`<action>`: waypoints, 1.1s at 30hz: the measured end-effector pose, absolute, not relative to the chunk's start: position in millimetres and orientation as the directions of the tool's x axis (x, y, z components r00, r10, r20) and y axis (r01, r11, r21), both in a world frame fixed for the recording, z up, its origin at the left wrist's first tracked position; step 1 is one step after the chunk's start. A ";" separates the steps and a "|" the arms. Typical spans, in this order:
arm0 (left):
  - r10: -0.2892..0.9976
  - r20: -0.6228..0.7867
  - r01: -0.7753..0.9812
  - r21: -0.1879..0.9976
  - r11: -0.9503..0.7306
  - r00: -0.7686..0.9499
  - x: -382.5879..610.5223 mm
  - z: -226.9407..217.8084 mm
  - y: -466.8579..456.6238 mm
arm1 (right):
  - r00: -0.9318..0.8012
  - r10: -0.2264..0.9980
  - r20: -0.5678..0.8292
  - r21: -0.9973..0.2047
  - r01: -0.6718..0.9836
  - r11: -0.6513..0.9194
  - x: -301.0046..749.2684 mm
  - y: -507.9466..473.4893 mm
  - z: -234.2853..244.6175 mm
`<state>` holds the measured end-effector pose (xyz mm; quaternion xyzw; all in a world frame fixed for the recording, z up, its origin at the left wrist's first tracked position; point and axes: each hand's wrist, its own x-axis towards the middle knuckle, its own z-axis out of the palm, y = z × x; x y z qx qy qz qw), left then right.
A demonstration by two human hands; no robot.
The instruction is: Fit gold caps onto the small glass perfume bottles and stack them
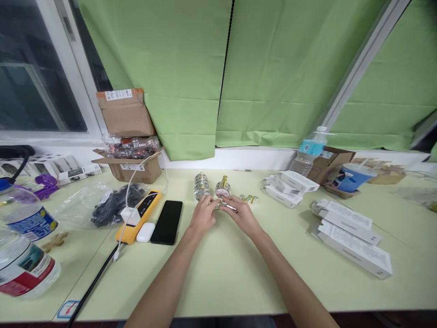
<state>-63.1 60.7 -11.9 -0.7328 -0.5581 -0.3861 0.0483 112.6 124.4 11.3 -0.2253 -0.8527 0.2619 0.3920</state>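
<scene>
My left hand [204, 213] and my right hand [241, 213] meet over a small clear and silver object [222, 206] on the pale green table [239, 269], fingers curled around it. What it is stays partly hidden. Just behind my hands stand a clear ribbed bottle [201, 186] and a round glass bottle with a gold cap [223, 187]. Several small gold caps [249, 198] lie to the right of my right hand.
A black phone [167, 221], a white earbud case [145, 232] and a yellow power strip [138, 216] lie to the left. White boxes [348, 239] lie to the right. Water bottles [23, 246] stand at the left edge, cardboard boxes [127, 136] at the back.
</scene>
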 end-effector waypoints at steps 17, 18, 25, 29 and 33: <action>0.764 0.622 0.741 0.429 -0.517 0.173 -59.9 -8.0 58.3 | -0.494 0.660 0.566 -0.590 0.317 0.743 103.5 106.8 13.7; 0.768 0.620 0.742 0.438 -0.508 0.160 -58.0 -7.6 57.7 | -0.478 0.663 0.576 -0.590 0.317 0.742 102.5 105.9 13.9; 0.788 0.614 0.715 0.533 -0.453 0.041 -49.5 -5.2 55.8 | -0.462 0.627 0.627 -0.552 0.304 0.776 97.4 106.8 16.7; 0.797 0.604 0.654 0.606 -0.453 -0.009 -49.6 -5.4 58.5 | -0.432 0.669 0.605 -0.638 0.241 0.732 95.4 110.2 18.0; 0.834 0.528 0.485 0.778 -0.400 -0.159 -49.5 -10.7 67.0 | -0.439 0.716 0.543 -0.749 0.131 0.649 95.6 113.3 12.4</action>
